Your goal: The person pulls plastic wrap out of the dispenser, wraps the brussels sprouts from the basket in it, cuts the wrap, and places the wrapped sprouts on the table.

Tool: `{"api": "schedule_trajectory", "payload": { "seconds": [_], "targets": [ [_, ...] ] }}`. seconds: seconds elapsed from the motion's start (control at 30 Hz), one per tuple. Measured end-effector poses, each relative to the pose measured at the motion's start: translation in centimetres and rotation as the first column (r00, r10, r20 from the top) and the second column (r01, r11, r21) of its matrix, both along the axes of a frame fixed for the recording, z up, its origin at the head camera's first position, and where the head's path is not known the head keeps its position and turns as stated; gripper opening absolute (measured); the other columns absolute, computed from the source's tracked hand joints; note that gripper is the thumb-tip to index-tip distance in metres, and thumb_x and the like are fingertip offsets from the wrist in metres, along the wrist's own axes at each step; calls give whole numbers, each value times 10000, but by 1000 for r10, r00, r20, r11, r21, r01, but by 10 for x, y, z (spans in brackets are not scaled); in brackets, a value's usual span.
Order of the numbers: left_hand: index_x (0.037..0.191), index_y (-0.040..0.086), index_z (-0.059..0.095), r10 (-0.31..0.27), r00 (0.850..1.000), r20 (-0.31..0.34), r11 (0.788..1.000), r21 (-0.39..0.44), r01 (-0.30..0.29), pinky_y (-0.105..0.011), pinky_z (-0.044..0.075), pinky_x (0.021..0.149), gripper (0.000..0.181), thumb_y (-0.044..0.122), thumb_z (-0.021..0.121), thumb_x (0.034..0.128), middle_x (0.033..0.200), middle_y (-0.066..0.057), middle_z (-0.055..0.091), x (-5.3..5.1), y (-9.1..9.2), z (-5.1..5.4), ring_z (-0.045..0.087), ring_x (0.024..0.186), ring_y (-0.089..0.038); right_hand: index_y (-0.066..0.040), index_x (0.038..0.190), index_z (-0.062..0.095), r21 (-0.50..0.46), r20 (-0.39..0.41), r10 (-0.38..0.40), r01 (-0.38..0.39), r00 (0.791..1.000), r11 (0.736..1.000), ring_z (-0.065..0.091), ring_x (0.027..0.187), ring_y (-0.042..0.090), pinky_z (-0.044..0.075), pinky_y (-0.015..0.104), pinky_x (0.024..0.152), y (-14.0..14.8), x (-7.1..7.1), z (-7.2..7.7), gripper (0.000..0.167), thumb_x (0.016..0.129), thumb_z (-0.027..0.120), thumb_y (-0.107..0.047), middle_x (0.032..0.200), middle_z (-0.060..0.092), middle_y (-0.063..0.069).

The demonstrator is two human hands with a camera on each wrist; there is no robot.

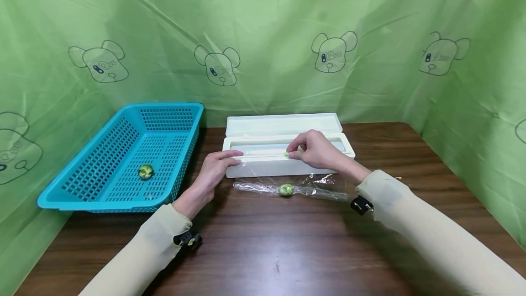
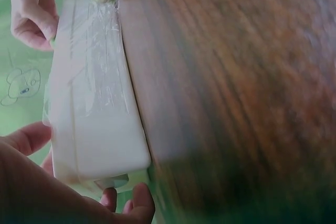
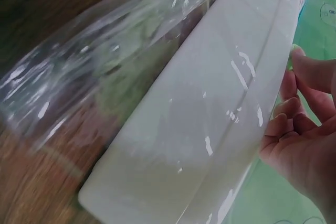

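Note:
A long white box (image 1: 283, 168) stands with its lid (image 1: 283, 124) raised at the back. My left hand (image 1: 213, 168) grips its left end, the thumb and fingers on either side in the left wrist view. My right hand (image 1: 316, 150) pinches a small green piece (image 1: 286, 154) at the box's front top edge. Clear film (image 2: 100, 72) runs over the box front and down to the table. On the table before the box, a green sprout-like ball (image 1: 286, 189) lies in the bunched film (image 1: 324, 192); it also shows at the top of the left wrist view.
To the left stands a blue perforated basket (image 1: 119, 205) with another green ball (image 1: 145, 171) inside. The brown wooden table (image 1: 263, 245) extends in front of the box. Green cloth (image 1: 271, 90) with printed bear heads hangs behind and at both sides.

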State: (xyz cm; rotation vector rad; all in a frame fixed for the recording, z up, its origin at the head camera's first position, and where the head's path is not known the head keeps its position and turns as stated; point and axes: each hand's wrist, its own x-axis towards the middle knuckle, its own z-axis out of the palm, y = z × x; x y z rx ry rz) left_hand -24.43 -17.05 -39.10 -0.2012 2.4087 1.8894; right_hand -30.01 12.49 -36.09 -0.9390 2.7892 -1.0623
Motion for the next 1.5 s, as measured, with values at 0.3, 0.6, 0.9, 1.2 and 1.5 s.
{"api": "schedule_trajectory", "payload": {
  "seconds": [0.3,0.6,0.9,1.2,1.5],
  "targets": [
    [1252,72,773,-6,1000,-3,1000,11,6,-458,334,1143,304,132,702,963,1466,-102,595,0,0,-2,455,1376,-266,-41,988,826,-3,-14,23,-23,1000,1000,445,559,119,390,302,586,14,-1,0,74,927,805,-77,737,636,15],
    [1251,74,774,-13,1000,2,1000,10,13,-461,333,1149,303,135,708,962,1471,-97,590,0,2,1,452,1381,-261,-58,972,829,25,-23,0,0,1000,1000,445,572,139,378,298,583,29,-2,4,59,920,810,-78,728,629,-2],
    [1250,62,772,-2,1000,-2,1000,7,2,-465,333,1146,301,119,700,963,1460,-106,595,1,-3,0,458,1369,-269,-67,976,831,43,-32,-16,17,999,999,491,635,176,394,293,612,50,-2,6,55,930,802,-71,840,701,-15],
    [1234,57,778,-9,1000,-19,1000,4,9,-429,358,1106,297,126,718,952,1413,-104,630,1,-3,-2,498,1317,-252,-85,976,834,54,-42,-39,41,998,998,526,664,176,420,293,620,72,-1,4,60,924,809,-70,870,725,-19],
    [1230,68,782,-14,1000,-24,1000,-9,14,-461,331,1143,290,142,716,958,1425,-98,626,0,-2,-3,484,1349,-257,-108,969,835,62,-49,-36,39,998,997,550,680,166,441,285,632,86,-5,1,76,926,804,-54,916,751,-16]
  ]
}}
